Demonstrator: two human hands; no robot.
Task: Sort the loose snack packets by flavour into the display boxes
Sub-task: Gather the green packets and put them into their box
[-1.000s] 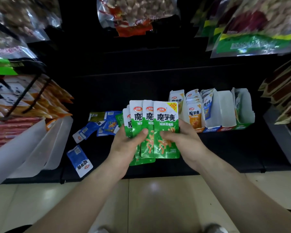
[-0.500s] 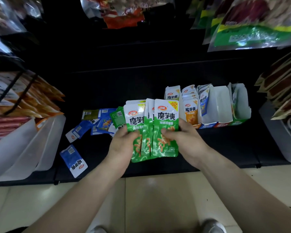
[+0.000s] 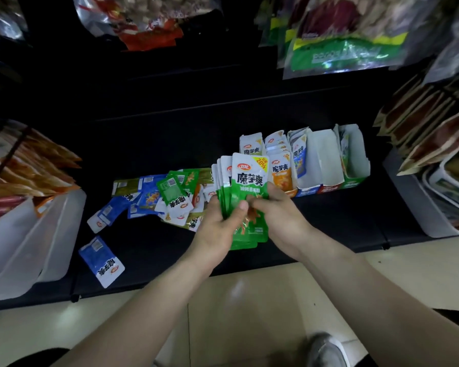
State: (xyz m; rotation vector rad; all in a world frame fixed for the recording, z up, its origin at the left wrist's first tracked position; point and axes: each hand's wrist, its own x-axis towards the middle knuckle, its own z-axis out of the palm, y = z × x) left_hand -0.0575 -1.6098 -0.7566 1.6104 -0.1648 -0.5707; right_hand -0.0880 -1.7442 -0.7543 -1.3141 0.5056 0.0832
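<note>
A stack of green snack packets [image 3: 247,181] stands upright above the shelf's front edge. My left hand [image 3: 217,226] grips it from the left, thumb across the front. My right hand [image 3: 278,215] pinches it from the right, fingers over the lower front. Behind the stack, a row of white display boxes [image 3: 326,160] sits on the black shelf [image 3: 329,221]; the left boxes hold orange packets [image 3: 281,173] and blue packets [image 3: 298,157], and the far-right green-fronted box [image 3: 354,157] shows a packet edge. Loose blue and green packets [image 3: 167,197] lie in a pile to the left.
One blue packet [image 3: 102,260] lies alone near the shelf's front left edge. A white bin [image 3: 32,239] with orange bags stands at the left, white trays [image 3: 440,197] at the right. Large hanging snack bags [image 3: 342,41] crowd the top. Tiled floor and a shoe [image 3: 326,350] lie below.
The fanned green packets have been squared into one tight stack. Both hands closed in toward each other and shifted slightly right with the stack.
</note>
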